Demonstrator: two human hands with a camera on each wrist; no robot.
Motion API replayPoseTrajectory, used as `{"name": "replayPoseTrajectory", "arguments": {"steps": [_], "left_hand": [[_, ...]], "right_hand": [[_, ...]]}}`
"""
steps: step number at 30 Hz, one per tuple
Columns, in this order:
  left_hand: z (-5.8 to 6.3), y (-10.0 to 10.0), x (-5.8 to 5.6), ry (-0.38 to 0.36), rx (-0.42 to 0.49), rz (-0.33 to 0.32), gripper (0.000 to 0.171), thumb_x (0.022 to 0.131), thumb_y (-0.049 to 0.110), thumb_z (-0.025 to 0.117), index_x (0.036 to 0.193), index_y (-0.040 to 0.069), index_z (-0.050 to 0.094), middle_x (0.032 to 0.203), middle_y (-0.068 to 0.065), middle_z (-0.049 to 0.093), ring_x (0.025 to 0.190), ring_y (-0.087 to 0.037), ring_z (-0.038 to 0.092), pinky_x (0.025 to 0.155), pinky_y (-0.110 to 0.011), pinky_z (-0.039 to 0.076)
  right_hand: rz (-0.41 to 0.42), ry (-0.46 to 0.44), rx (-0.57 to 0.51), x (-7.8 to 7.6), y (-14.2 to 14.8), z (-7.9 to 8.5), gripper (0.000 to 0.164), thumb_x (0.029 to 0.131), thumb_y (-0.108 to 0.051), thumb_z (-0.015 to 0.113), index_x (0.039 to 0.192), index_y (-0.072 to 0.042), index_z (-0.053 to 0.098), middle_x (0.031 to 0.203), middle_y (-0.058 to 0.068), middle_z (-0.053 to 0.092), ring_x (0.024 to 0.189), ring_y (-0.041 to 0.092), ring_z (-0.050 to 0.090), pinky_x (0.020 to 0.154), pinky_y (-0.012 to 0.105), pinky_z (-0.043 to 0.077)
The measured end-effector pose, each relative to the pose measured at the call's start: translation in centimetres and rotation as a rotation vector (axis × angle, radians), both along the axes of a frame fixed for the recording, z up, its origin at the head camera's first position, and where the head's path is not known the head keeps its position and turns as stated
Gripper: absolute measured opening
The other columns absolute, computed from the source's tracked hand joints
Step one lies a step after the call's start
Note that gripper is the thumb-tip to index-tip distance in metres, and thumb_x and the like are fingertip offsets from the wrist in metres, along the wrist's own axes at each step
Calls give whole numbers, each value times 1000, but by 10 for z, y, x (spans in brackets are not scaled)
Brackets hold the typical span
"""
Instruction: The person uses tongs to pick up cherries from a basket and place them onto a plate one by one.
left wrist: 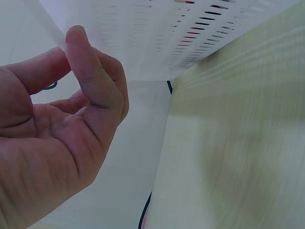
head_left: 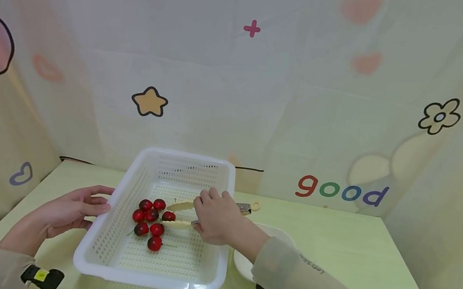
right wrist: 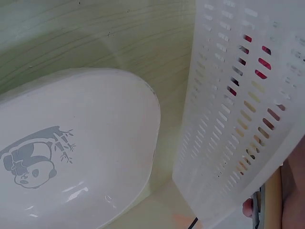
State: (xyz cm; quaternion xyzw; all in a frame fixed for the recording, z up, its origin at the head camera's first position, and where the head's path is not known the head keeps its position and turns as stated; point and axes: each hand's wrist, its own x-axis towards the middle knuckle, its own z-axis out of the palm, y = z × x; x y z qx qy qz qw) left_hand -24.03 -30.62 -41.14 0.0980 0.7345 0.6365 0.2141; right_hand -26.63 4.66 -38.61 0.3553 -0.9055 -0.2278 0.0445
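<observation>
A white perforated plastic basket stands on the table with several dark red cherries in its left half. My left hand grips the basket's left rim between thumb and fingers; the left wrist view shows those fingertips at the rim. Reaching over the right side, my right hand holds a pair of tongs with cream-coloured arms. The tong tips lie apart on either side of one cherry at the group's right edge. In the right wrist view, the tongs show only partly beyond the rim.
Close to the basket's right side sits a white dish with a grey panda print, partly covered by my right forearm in the head view. The pale wood-grain table ends at a printed cloth backdrop.
</observation>
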Motion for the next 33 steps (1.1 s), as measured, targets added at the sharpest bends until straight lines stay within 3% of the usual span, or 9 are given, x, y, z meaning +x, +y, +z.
{"name": "replayPoseTrajectory", "arguments": {"steps": [16,26,33], "left_hand": [[0,0,0,0,-11,5,67,105,17,60,155,-7,22,122,-10,63,106,-25,66,84,-47,56],[-1,0,3,-8,8,-15,64,106,16,58,154,-8,23,121,-9,65,105,-25,67,82,-45,56],[-1,-1,2,2,23,-31,64,107,15,57,154,-8,21,121,-7,65,105,-24,68,82,-44,56]], "right_hand": [[-2,10,42,-1,-2,-2,55,105,-54,47,135,-10,58,117,2,58,104,19,51,79,33,48],[25,-17,-108,2,9,0,49,104,-51,51,126,-8,58,109,3,55,93,18,48,69,28,44],[62,-45,-216,2,24,7,47,107,-49,45,125,-7,54,117,5,54,101,21,49,78,32,49]]}}
